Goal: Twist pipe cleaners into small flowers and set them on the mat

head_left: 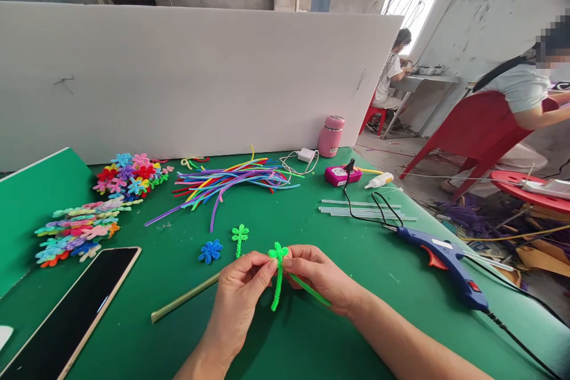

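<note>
Between my two hands is a bright green pipe cleaner (276, 291), bent into small loops at its top with one length hanging down. My left hand (240, 294) pinches the looped part from the left, thumb and forefinger closed. From the right, my right hand (318, 276) pinches the same piece, and another green length runs out under its fingers. Just beyond my left hand lie a finished-looking green looped piece (240, 236) and a blue pipe-cleaner flower (211, 251). A thin greenish stick (184, 298) passes behind my left hand.
Loose coloured pipe cleaners (231, 181) lie beyond my hands. Flower piles (129, 175) and a phone (84, 314) are at left. A blue glue gun (439, 261), clear glue sticks (356, 211) and a pink bottle (331, 136) are at right. A white board (200, 83) stands behind.
</note>
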Action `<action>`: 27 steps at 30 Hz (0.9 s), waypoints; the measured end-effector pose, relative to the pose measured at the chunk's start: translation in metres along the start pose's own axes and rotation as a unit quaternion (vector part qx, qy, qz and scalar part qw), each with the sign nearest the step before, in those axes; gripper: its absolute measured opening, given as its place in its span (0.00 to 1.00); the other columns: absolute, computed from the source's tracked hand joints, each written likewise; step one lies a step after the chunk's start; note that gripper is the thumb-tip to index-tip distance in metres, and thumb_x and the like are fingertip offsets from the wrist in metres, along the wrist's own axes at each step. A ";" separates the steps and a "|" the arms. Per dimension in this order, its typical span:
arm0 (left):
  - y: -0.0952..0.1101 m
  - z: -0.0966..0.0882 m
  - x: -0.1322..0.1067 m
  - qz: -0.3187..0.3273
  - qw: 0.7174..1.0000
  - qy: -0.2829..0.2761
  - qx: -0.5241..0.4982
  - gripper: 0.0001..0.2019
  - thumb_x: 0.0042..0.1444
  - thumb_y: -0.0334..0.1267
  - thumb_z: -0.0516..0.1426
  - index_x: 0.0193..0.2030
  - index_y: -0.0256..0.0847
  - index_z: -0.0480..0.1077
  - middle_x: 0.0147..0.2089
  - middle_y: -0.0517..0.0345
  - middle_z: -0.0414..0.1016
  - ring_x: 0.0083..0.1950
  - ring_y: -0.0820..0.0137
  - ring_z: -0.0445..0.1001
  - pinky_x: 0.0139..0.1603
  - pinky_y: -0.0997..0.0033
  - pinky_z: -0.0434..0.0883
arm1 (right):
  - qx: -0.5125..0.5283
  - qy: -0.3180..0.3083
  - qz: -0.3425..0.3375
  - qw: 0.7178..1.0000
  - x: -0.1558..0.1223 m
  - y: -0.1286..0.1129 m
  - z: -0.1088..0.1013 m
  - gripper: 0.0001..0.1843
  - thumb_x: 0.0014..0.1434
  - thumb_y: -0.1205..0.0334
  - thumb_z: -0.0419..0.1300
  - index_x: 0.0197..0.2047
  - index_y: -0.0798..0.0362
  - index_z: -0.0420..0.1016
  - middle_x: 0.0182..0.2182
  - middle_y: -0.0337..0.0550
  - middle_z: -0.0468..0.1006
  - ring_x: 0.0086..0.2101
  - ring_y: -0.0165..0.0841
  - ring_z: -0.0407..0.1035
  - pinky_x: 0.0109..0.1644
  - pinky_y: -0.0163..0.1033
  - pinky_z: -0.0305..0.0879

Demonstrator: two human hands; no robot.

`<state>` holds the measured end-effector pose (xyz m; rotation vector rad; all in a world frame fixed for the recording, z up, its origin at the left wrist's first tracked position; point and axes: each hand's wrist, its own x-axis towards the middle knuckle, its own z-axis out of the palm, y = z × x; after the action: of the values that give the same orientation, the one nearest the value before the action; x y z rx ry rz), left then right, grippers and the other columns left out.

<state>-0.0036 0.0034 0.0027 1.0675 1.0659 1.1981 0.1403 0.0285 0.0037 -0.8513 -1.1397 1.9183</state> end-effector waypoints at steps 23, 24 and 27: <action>-0.005 -0.003 0.003 -0.043 0.998 0.007 -0.046 0.09 0.48 0.40 0.58 0.23 0.37 0.68 0.23 0.64 0.62 0.28 0.75 0.59 0.30 0.76 0.59 | -0.247 -0.018 -0.070 0.966 -0.004 0.002 0.000 0.19 0.49 0.47 0.58 0.24 0.56 0.62 0.18 0.31 0.54 0.20 0.22 0.46 0.22 0.31 0.43; -0.005 -0.003 0.003 -0.047 0.998 0.006 -0.052 0.09 0.48 0.40 0.58 0.23 0.37 0.68 0.23 0.64 0.61 0.28 0.75 0.58 0.30 0.76 0.59 | -0.250 -0.017 -0.070 0.966 -0.003 0.002 0.000 0.19 0.49 0.48 0.58 0.24 0.56 0.61 0.17 0.31 0.54 0.20 0.22 0.46 0.22 0.31 0.43; -0.002 -0.003 0.004 -0.057 0.997 -0.003 -0.056 0.11 0.49 0.42 0.57 0.22 0.38 0.65 0.22 0.65 0.59 0.27 0.76 0.57 0.28 0.76 0.58 | -0.256 -0.012 -0.070 0.964 -0.003 0.003 0.000 0.19 0.50 0.48 0.57 0.23 0.55 0.61 0.17 0.31 0.54 0.20 0.22 0.46 0.21 0.30 0.43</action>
<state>-0.0055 0.0074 -0.0004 0.9105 1.0294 1.1484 0.1411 0.0248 0.0012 -0.9822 -1.7023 1.5399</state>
